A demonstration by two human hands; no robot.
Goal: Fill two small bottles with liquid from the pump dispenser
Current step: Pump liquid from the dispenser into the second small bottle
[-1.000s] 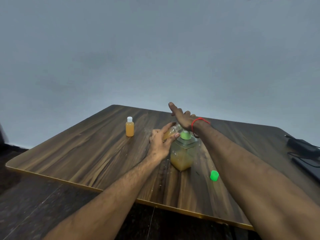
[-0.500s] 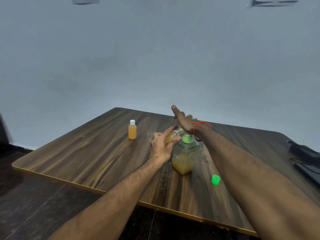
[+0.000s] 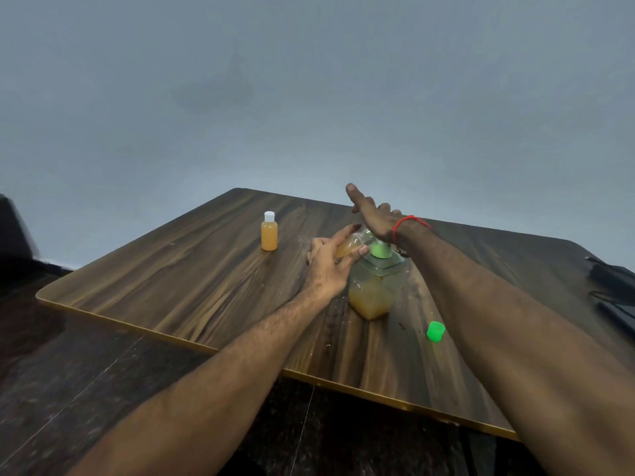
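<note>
A square clear pump dispenser [image 3: 374, 290] with a green pump head [image 3: 380, 249] holds orange liquid about halfway up, at the middle of the wooden table [image 3: 192, 290]. My left hand [image 3: 331, 262] holds a small clear bottle [image 3: 351, 244], tilted, partly filled with orange liquid, against the pump's spout. My right hand [image 3: 372, 214] lies flat on the pump head, fingers spread, a red thread on the wrist. A second small bottle [image 3: 269, 231], full of orange liquid with a white cap, stands upright to the left. A loose green cap [image 3: 435, 331] lies right of the dispenser.
Dark cables and a black device [image 3: 615, 286] lie at the table's right edge. A grey wall rises behind the table. The floor below the near edge is dark. Small droplets mark the wood around the dispenser.
Both hands keep their places at the dispenser. The view has shifted slightly; the right palm stays on the pump head and the left hand keeps the bottle at the spout.
</note>
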